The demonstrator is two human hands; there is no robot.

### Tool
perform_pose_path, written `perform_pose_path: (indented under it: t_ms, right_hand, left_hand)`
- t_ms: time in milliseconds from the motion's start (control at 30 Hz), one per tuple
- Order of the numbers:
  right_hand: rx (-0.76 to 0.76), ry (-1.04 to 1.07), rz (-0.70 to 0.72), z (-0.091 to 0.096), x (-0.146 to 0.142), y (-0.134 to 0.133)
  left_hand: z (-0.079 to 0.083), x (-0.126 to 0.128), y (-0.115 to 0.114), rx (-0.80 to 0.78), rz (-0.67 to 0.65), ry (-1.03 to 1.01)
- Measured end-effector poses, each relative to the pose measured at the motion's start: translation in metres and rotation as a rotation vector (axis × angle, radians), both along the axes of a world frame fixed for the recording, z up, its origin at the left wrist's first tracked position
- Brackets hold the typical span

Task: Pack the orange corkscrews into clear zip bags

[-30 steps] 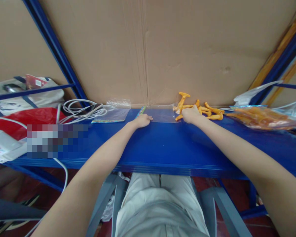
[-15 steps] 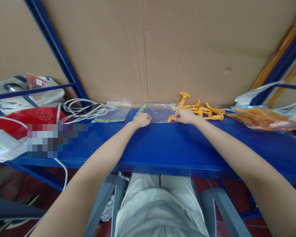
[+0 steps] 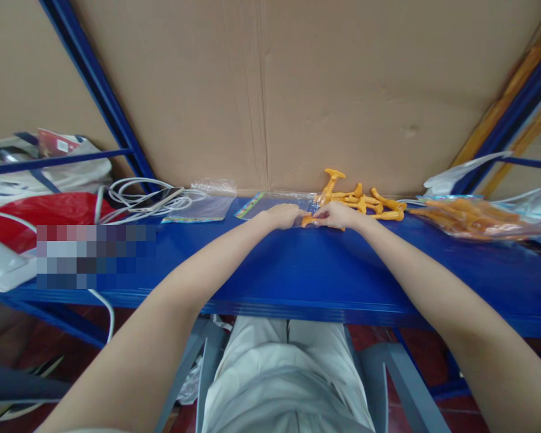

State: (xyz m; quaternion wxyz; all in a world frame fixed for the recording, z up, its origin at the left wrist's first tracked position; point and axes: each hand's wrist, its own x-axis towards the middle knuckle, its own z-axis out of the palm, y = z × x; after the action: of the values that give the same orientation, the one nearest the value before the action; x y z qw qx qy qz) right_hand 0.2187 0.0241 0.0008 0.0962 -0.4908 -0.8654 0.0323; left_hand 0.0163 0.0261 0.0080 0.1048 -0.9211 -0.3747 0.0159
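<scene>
A clear plastic bag [image 3: 264, 205] with a colourful header strip lies on the blue table. My left hand [image 3: 285, 215] is at the bag's right end, fingers closed on its edge; the fingertips are partly hidden. In my right hand [image 3: 336, 214] is an orange plastic toy hammer [image 3: 307, 221], its one end poking out to the left against the bag's opening, close to my left fingers. Behind and right of that hand lies a pile of loose orange toy hammers [image 3: 363, 201], one standing up [image 3: 331, 180] against the cardboard.
Another clear bag [image 3: 202, 204] and coiled white cables [image 3: 148, 198] lie to the left, beside red plastic [image 3: 58, 216] and a cloth bag [image 3: 58, 171]. A filled bag of orange pieces [image 3: 471, 218] is at right. Cardboard [image 3: 342, 90] walls the back.
My left hand has moved right, from the bag's middle to its right end. The right hand has shifted slightly left with the toy hammer, and the two hands now nearly meet.
</scene>
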Motion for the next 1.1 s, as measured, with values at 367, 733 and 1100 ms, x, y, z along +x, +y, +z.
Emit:
perform_pose_path:
  t_ms: [367, 733, 1100]
  right_hand:
    - [-0.182, -0.298, -0.257, 0.034, 0.026, -0.016]
    - [-0.163, -0.104, -0.261, 0.038, 0.033, -0.015]
    - [-0.014, 0.009, -0.205, 0.041, 0.027, -0.019]
  left_hand:
    - [0.015, 0.013, -0.027, 0.064, 0.129, -0.028]
    - [0.018, 0.026, -0.025, -0.237, 0.363, -0.094]
    - [0.003, 0.035, -0.023, 0.017, 0.311, -0.152]
